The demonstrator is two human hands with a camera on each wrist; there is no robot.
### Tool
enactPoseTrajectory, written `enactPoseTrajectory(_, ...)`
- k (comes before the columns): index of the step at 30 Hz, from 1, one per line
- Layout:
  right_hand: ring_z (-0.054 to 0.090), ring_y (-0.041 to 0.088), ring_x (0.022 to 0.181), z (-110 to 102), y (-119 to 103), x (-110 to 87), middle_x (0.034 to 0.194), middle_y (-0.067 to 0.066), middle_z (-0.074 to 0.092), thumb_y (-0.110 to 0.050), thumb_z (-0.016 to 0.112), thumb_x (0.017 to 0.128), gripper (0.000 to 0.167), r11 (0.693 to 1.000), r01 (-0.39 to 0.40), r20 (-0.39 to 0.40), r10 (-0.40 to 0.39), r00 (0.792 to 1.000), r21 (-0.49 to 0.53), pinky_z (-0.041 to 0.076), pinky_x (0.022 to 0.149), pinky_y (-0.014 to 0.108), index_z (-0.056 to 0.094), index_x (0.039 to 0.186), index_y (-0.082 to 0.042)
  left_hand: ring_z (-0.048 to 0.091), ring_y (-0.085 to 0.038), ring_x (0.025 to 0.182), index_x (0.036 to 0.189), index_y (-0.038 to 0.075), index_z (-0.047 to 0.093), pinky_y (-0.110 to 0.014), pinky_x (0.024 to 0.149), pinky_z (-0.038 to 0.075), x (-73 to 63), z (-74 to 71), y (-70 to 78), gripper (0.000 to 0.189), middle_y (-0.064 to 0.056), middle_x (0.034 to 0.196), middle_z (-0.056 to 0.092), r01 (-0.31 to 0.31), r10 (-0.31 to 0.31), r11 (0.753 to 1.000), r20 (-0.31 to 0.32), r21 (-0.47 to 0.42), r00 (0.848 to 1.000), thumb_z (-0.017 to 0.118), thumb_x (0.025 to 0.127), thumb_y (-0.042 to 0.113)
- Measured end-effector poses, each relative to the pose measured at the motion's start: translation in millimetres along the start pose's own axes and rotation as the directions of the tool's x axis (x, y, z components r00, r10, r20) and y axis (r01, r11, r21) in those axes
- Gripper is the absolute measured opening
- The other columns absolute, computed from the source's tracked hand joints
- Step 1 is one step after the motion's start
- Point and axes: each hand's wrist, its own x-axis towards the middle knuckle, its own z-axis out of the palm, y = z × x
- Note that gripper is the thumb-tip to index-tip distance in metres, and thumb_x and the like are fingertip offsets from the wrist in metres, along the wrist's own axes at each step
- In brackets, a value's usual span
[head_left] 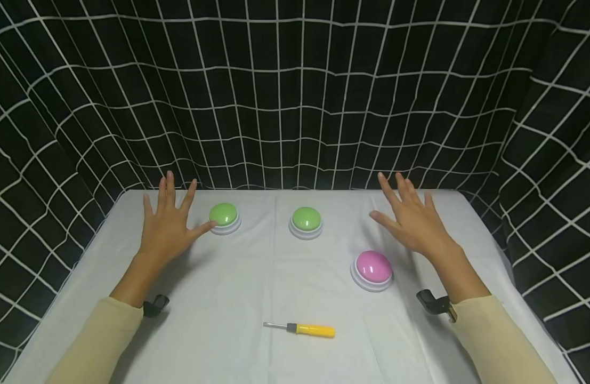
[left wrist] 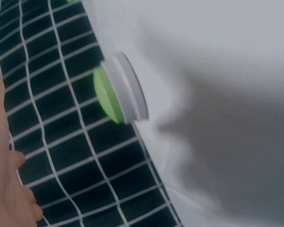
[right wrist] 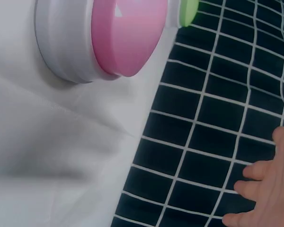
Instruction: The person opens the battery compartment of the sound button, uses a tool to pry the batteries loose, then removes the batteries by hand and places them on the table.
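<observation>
My left hand (head_left: 167, 226) hovers over the left part of the table with its fingers spread, holding nothing. Its thumb overlaps the edge of the left green push button (head_left: 223, 214) in the head view; the left wrist view shows a gap between hand and button (left wrist: 118, 90). Fingers spread and holding nothing, my right hand (head_left: 414, 221) is in the air above the right side. Nearest to it is a pink push button (head_left: 373, 266) on a white base. A second green push button (head_left: 306, 219) sits near the back middle. Toward the front lies a screwdriver (head_left: 314, 330) with a yellow handle, its tip to the left.
A white cloth (head_left: 218, 341) covers the table. Black curtain (head_left: 290, 90) with a white grid stands behind the table and along both sides. A dark strap piece shows at each wrist, by the beige sleeves (head_left: 100, 336).
</observation>
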Motion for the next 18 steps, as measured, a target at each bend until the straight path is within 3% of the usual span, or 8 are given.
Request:
enactPoseTrajectory(7, 0.008, 0.044, 0.153, -3, -5, -11.6, 0.168, 0.024, 0.004, -0.065, 0.041, 0.101, 0.089, 0.999, 0.027, 0.003, -0.027, 1.0, 0.021, 0.003, 0.12, 0.07, -0.009, 0.163, -0.024, -0.004, -0.034, 0.156, 0.164, 0.023, 0.016, -0.072, 0.119, 0.014, -8.1, -8.7, 22.7, 0.101, -0.021, 0.168, -0.007, -0.101, 0.099, 0.994, -0.052, -0.033, 0.994, 0.056, 0.087, 0.075)
enactPoseTrajectory(12, 0.014, 0.045, 0.152, -4, -14, -23.5, 0.167, 0.025, 0.011, -0.062, 0.044, 0.101, 0.09, 0.998, 0.051, 0.0, -0.051, 0.999, 0.023, 0.008, 0.12, 0.069, -0.005, 0.164, -0.02, 0.01, -0.036, 0.155, 0.163, 0.022, 0.024, -0.065, 0.119, 0.025, -15.7, -14.2, 45.8, 0.098, -0.02, 0.169, 0.004, -0.173, 0.169, 0.984, -0.077, -0.046, 0.983, 0.054, 0.087, 0.077)
enactPoseTrajectory(18, 0.019, 0.044, 0.151, -6, -25, -36.6, 0.166, 0.023, 0.018, -0.059, 0.048, 0.102, 0.088, 0.995, 0.091, -0.017, -0.091, 0.996, 0.034, 0.016, 0.12, 0.068, 0.003, 0.164, -0.017, 0.031, -0.037, 0.149, 0.161, 0.023, 0.031, -0.057, 0.116, 0.037, -24.5, -23.4, 81.7, 0.092, -0.02, 0.167, 0.019, -0.237, 0.233, 0.964, -0.05, -0.123, 0.971, 0.055, 0.089, 0.075)
